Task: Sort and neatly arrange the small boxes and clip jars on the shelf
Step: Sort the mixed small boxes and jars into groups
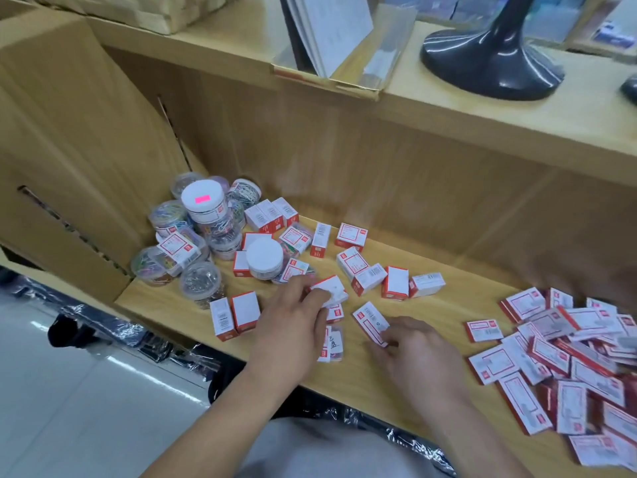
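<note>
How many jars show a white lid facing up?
2: the pink-stickered jar atop the jar pile at left, and a plain-lidded jar among small boxes beside it. More may be hidden.

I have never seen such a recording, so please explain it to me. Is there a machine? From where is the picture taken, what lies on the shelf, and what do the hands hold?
There is no machine here: a person works with two bare hands. The single picture comes from a camera worn on the person's head, looking forward and down. The left hand grips a small red-and-white box. The right hand pinches a second small box by its near end. On the wooden shelf, clear clip jars are clustered at the left, loose small boxes lie scattered in the middle, and a heap of flatter red-and-white boxes lies at the right.
</note>
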Demonstrator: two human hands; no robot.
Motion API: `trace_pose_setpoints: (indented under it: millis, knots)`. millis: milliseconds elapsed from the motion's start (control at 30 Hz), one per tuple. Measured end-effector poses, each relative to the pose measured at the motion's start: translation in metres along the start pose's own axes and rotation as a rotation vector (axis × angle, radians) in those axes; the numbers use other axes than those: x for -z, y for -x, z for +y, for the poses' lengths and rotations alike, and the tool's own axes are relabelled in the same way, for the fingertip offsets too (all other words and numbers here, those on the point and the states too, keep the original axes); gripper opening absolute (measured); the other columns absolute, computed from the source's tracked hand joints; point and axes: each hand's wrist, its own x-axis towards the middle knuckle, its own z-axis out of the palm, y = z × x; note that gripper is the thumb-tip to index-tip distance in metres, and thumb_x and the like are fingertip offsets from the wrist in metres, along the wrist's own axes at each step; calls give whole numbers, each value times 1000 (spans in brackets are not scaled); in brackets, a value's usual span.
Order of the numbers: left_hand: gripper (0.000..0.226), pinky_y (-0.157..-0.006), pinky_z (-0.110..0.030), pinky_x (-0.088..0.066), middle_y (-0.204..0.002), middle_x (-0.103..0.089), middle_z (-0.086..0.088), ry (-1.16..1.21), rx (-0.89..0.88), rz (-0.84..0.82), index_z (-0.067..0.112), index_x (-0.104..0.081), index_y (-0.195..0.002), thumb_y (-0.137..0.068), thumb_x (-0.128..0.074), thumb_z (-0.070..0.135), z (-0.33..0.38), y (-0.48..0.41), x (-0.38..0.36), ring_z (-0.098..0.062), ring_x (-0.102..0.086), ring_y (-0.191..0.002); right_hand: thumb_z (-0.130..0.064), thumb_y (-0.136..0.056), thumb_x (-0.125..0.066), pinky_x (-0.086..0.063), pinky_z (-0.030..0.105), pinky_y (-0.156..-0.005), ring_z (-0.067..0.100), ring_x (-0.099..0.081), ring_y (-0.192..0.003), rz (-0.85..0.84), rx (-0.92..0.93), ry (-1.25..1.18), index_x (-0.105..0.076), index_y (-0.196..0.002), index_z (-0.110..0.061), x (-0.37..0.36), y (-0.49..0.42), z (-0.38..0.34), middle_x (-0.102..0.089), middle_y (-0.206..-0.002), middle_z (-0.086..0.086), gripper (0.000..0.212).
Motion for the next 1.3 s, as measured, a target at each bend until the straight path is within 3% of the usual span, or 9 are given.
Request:
trace_pose_setpoints:
  millis: [300, 400, 500, 700, 833, 967, 1067, 1200, 1300]
  knots:
    - [30, -61, -32, -53, -99, -56, 7, 122, -55, -127, 29, -63, -102, -76, -64, 44, 36, -9, -17, -18, -64, -78, -44, -67, -70, -55, 38, -72, 4, -66, -86, 123, -207, -428, -60, -89, -39, 10, 12, 36, -68, -90, -22, 25]
    - [28, -63, -36, -55, -105, -58, 3, 83, -69, -103, 26, -63, -106, -81, -65, 37, 45, -12, -26, -23, -65, -85, -45, -66, -71, -54, 32, -75, 6, -67, -84, 209, -252, -486, -64, -86, -35, 18, 17, 50, -70, -88, -16, 23]
    - [28, -72, -39, -58, -124, -57, 5, 165, -77, -88, 24, -62, -116, -89, -62, 30, 51, -8, -25, -22, -65, -102, -16, -75, -82, -49, 12, -71, 0, -66, -82, 263, -220, -670, -68, -83, -32, 28, 17, 41, -71, -80, -19, 23]
    - [14, -85, -37, -53, -124, -62, 5, 253, -91, 76, 22, -72, -102, -90, -69, 14, 24, 30, 18, -20, -63, -104, -6, -84, -77, -53, 18, -68, 9, -68, -85, 235, -23, -930, -69, -93, -27, 11, 11, -12, -74, -90, -12, 24]
    - [18, -93, -42, -49, -129, -62, -4, 92, 56, 256, 18, -76, -102, -86, -74, 10, -26, 63, 47, -28, -60, -111, -4, -84, -76, -52, 28, -83, 6, -63, -100, 317, 99, -785, -64, -99, -32, -6, 4, -29, -65, -103, -18, 34]
    - [36, -98, -42, -51, -142, -54, -4, 49, 245, 215, 18, -70, -126, -89, -67, 21, -64, 76, 56, -27, -54, -120, -9, -86, -74, -50, 28, -84, 10, -62, -99, 314, 211, -725, -63, -104, -31, -11, -5, -44, -61, -105, -17, 30]
    - [40, -97, -37, -53, -147, -49, -4, 72, 204, 153, 17, -66, -130, -91, -66, 25, -67, 71, 47, -27, -56, -121, -14, -90, -70, -53, 28, -77, 11, -62, -95, 220, 259, -699, -63, -109, -29, -19, -15, -66, -55, -106, -19, 25]
    - [42, -94, -39, -56, -152, -44, -7, 34, 162, 59, 18, -64, -127, -90, -58, 34, -55, 60, 39, -30, -51, -129, -17, -92, -69, -54, 36, -74, -14, -55, -95, 194, 231, -538, -59, -110, -26, -23, -27, -77, -54, -110, -12, 22]
    - [37, -94, -39, -54, -150, -47, -9, 6, 68, 75, 16, -65, -125, -91, -61, 31, -50, 48, 41, -29, -51, -124, -18, -93, -69, -55, 38, -75, -4, -61, -91, 207, 170, -575, -59, -108, -28, -21, -36, -68, -55, -110, -14, 21]
